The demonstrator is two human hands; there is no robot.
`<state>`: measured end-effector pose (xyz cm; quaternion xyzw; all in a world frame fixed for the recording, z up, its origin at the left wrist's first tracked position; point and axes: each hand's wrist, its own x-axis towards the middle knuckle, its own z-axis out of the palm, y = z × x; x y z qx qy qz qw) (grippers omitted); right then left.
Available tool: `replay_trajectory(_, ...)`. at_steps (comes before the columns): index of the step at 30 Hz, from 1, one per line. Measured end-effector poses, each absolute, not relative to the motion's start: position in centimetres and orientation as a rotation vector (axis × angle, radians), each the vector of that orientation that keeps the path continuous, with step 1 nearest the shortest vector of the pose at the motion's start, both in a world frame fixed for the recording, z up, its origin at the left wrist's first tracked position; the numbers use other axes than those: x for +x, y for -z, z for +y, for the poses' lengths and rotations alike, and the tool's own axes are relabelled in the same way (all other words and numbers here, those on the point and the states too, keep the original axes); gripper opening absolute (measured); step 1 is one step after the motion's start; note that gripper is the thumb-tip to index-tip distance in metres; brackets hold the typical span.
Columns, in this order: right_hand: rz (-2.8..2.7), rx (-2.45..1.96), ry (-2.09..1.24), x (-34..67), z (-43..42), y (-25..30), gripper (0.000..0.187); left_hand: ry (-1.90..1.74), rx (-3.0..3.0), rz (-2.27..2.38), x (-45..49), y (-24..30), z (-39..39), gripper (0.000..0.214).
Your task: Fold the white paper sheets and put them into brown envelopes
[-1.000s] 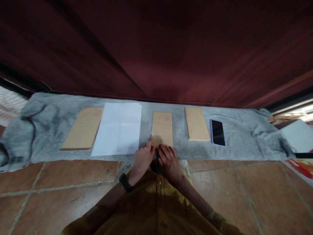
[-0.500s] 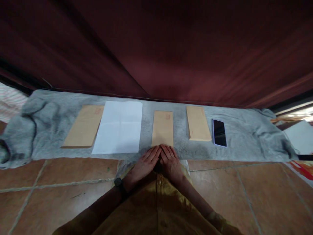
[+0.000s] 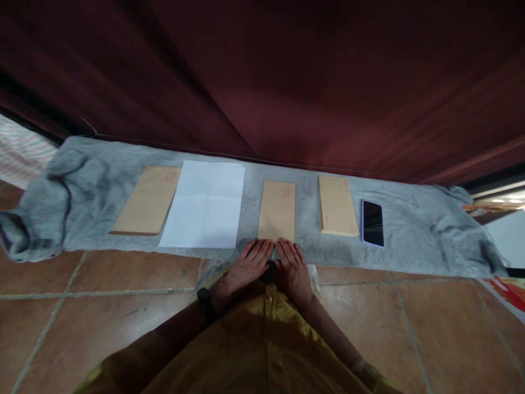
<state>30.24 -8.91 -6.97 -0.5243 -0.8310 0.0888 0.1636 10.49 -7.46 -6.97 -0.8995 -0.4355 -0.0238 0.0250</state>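
Note:
A brown paper envelope (image 3: pixel 277 210) with small red print at its top right lies lengthwise in front of me. At its near end, my left hand (image 3: pixel 251 265) rests with fingers stretched out and lying flat. My right hand (image 3: pixel 292 268) lies beside it, fingers also extended, on the near right part of the same envelope. A small gap separates the two hands, and they cover the envelope's near edge. White paper sheets (image 3: pixel 204 205) lie left of the envelope, overlapping a stack of brown envelopes (image 3: pixel 147 201). Another brown stack (image 3: pixel 337 205) lies to the right.
A smartphone (image 3: pixel 373 223) in a light purple case lies right of the right-hand stack. Everything rests on a grey cloth (image 3: pixel 418 230), bunched up at its left end. Behind it hangs a dark red curtain (image 3: pixel 262 109). Tiled floor (image 3: pixel 369 323) shows in front.
My fingertips have drawn slightly apart at the envelope's near end; earlier they met in the middle. The view has tilted a little. The envelopes, paper and phone stay in place.

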Motion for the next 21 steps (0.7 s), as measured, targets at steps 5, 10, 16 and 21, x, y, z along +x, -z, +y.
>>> replay_trajectory(5, -2.371, -1.500, -0.241, 30.7, -9.2, 7.1, 0.056, 0.098, -2.837, -1.387, 10.8, 6.6, -7.3, 0.056)
replay_trajectory(10, -2.343, -1.482, -0.200, 31.4, -9.5, 7.6, 0.057, 0.043, -2.846, -1.373, 11.0, 6.6, -7.4, 0.056)
replay_trajectory(16, -2.329, -1.469, -0.178, 32.5, -9.7, 8.1, 0.057, 0.024, -2.830, -1.368, 11.1, 6.6, -7.5, 0.057)
replay_trajectory(21, -2.313, -1.479, -0.184, 33.0, -9.8, 8.0, 0.057, 0.043, -2.830, -1.395, 11.0, 6.8, -7.6, 0.059)
